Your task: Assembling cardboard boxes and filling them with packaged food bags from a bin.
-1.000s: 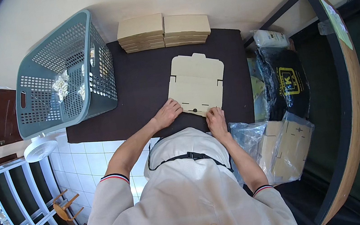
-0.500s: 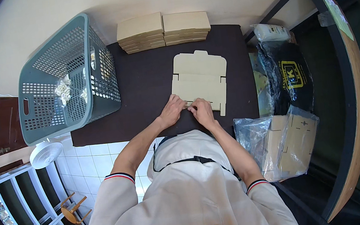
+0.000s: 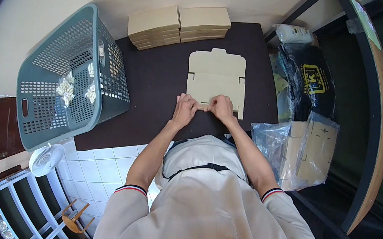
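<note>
Now we have both hands together at the near edge of the flat cardboard blank, which lies unfolded on the dark worktop, right of its middle. A second ago our hands were spread apart along that edge; since then the right hand has slid inward to meet the left hand, so we judge that the work has passed from pressing the sheet flat to working its near flap. The fingers of both hands are curled and pinching the cardboard's near edge, thumbs close together and nearly touching. The blank itself has barely shifted.

At the far edge of the worktop sit two stacks of flat blanks, side by side. To our left a grey-blue laundry basket leans tilted, with a few pale crumpled bits inside. At our right, off the worktop, a clear plastic bag of cardboard pieces rests low down.
</note>
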The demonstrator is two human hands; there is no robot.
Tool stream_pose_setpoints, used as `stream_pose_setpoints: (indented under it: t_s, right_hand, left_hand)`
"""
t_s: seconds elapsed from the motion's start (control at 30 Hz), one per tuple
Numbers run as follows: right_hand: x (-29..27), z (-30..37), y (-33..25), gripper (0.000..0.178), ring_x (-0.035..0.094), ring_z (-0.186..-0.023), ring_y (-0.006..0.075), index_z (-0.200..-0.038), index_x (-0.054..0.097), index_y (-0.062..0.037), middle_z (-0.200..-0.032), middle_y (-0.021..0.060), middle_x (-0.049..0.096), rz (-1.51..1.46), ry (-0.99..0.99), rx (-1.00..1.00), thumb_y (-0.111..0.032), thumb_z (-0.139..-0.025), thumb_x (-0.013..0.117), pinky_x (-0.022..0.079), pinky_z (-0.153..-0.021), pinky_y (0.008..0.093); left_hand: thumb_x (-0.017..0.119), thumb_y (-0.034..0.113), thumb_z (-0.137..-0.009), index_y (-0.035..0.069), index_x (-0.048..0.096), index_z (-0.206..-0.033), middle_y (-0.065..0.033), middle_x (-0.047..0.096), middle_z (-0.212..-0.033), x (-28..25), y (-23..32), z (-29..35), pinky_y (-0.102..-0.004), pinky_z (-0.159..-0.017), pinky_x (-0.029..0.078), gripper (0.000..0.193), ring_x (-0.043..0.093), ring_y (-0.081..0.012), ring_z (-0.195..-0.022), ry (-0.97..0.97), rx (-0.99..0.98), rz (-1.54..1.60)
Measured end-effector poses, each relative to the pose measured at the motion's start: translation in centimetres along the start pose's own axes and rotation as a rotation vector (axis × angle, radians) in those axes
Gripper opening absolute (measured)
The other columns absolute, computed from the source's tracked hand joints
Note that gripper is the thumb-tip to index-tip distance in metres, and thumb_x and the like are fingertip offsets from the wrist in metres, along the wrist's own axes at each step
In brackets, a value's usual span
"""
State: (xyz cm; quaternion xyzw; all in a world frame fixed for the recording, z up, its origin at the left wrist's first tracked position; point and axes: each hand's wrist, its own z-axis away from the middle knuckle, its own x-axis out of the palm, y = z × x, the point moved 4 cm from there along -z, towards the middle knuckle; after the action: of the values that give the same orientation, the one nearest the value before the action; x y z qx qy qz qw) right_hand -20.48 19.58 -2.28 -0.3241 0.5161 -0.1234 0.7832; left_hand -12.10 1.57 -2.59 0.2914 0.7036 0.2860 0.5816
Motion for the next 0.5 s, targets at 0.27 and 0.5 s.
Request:
stream_pose_setpoints:
  t_s: [0.27, 0.5]
  right_hand:
    - [-1.1, 0.4, -1.5, 0.038, 0.074, -0.088, 0.0378, -0.079, 0.079, -0.0074, -0.081, 0.0162, 0.076, 0.254, 0.06, 0.09, -0.038, -0.065, 0.099, 0.056, -0.077, 0.0528]
    - [-2.4, -0.8, -1.1, 0.061, 0.073, -0.091, 0.0374, -0.079, 0.08, -0.0063, -0.081, 0.0137, 0.077, 0.245, -0.055, 0.211, -0.058, -0.054, 0.099, 0.052, -0.081, 0.0555]
  left_hand:
    - [0.078, 0.009, -0.084, 0.006, 0.067, -0.079, -0.0121, 0.068, -0.086, 0.6, -0.4, -0.5, -0.0478, -0.085, 0.038, 0.013, 0.057, -0.0333, -0.094, -0.029, -0.2, -0.132]
    - [0.074, 0.013, -0.088, 0.007, 0.066, -0.087, -0.0166, 0.062, -0.099, 0.9, 0.1, -0.9, -0.0498, -0.086, 0.038, 0.01, 0.053, -0.0375, -0.101, -0.06, -0.228, -0.248]
